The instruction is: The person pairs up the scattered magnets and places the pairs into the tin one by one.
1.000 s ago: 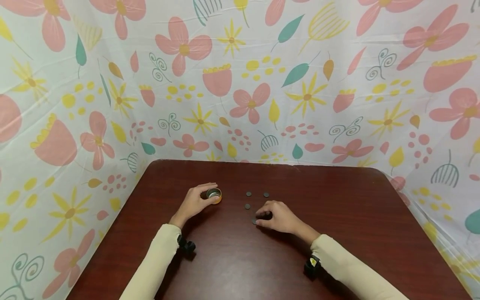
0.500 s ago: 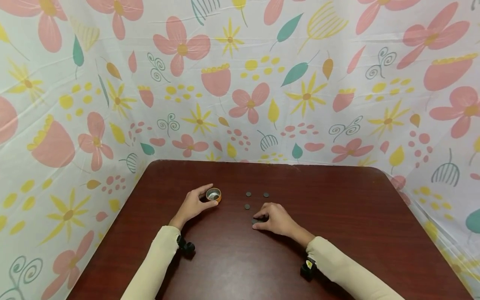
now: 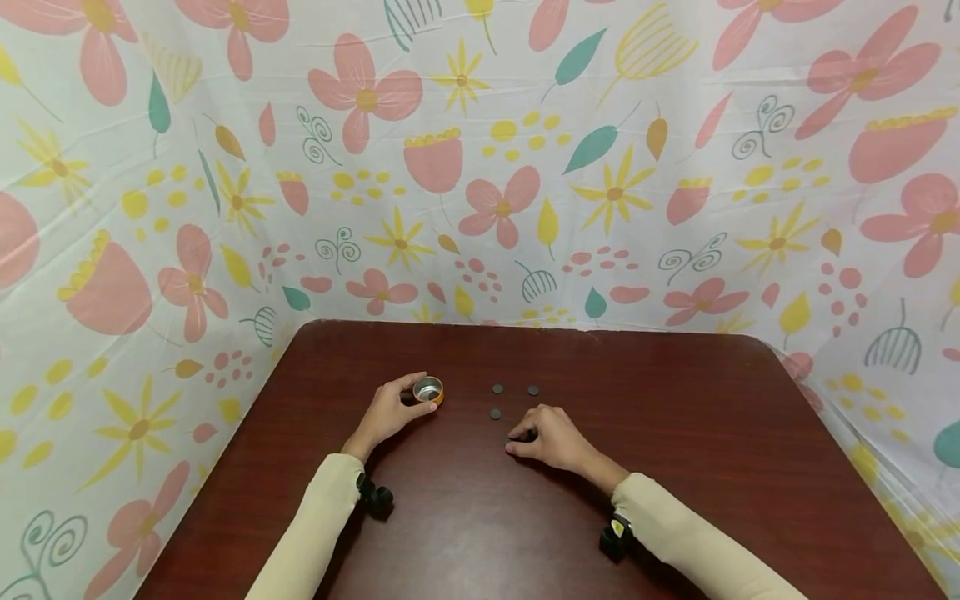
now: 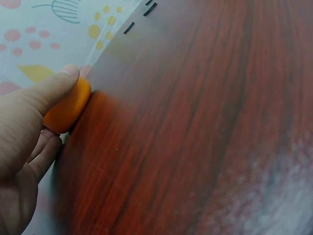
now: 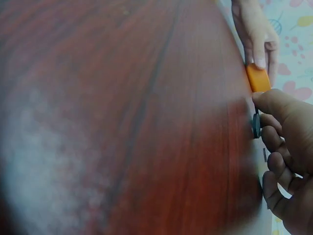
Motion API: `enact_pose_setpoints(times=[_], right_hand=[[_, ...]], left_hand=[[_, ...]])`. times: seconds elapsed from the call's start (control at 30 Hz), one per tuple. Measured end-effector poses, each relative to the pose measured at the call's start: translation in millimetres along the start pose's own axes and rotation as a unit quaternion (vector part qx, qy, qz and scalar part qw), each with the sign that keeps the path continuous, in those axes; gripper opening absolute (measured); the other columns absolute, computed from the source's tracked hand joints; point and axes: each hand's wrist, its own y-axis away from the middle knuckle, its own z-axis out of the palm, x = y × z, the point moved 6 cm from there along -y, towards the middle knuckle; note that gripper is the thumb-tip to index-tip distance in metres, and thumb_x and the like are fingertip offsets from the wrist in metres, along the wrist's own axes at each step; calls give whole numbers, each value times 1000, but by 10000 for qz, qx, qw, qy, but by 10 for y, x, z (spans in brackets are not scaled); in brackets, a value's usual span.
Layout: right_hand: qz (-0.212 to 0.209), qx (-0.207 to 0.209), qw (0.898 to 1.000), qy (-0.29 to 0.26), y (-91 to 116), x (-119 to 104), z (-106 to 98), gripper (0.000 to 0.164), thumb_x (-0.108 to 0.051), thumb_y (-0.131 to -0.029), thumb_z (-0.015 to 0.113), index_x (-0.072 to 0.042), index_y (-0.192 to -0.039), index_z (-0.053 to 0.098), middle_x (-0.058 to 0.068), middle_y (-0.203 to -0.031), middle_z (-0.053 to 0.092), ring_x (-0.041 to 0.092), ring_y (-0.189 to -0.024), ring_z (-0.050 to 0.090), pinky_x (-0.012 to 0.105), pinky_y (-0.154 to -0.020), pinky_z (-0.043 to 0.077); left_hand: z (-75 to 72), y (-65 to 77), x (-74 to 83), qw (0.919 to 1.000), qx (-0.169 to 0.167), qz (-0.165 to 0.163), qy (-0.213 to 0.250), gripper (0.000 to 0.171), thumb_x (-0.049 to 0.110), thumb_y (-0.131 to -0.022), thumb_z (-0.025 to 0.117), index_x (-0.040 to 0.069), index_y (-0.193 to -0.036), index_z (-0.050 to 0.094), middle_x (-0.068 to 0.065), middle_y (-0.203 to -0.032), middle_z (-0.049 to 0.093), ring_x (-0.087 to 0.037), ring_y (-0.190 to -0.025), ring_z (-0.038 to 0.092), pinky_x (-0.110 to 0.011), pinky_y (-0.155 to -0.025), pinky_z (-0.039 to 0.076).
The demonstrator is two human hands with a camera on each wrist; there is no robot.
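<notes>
My left hand (image 3: 386, 415) grips a small round orange tin (image 3: 437, 398) with a silvery inside, thumb on the near side and fingers on the far side. Something dark shows in its bottom, too small to make out. In the left wrist view the tin (image 4: 71, 107) stands on the tabletop under the thumb. My right hand (image 3: 553, 437) is low over the table, thumb and index finger pinching a small dark disc (image 3: 509, 441), mostly hidden by the fingertips. A dark disc (image 5: 256, 126) shows by these fingers in the right wrist view.
Three more dark discs lie flat beyond the right hand: a near one (image 3: 495, 414), a far left one (image 3: 497, 388) and a far right one (image 3: 533, 390). The dark red-brown table (image 3: 675, 392) ends at a flower-patterned cloth (image 3: 502, 275).
The right hand has shifted slightly left, and its fingertips have drawn closer over the disc. The tin has tilted a little under the left hand, which stays in place.
</notes>
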Motion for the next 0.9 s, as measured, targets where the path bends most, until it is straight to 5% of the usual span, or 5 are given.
enact_pose_setpoints(times=[0.4,0.9], right_hand=[[197,132,9997,11,63,36,-94,15,-30,-89,83,-20,-99,84,-15,-91,72,5,-83,56,25,-69,48],[-205,270,9993,160,73,-17,-206,12,-28,-89,83,-20,-97,84,-17,-89,72,5,-85,57,31,-75,48]], left_hand=[[0,10,9,10000,-10,23,-1,69,29,-89,83,6,-147,55,-9,-137,65,-27,-113,68,-43,-92,57],[1,5,-20,10000,7,-25,75,69,29,-88,83,8,-147,56,-8,-136,65,-29,-114,67,-45,-94,56]])
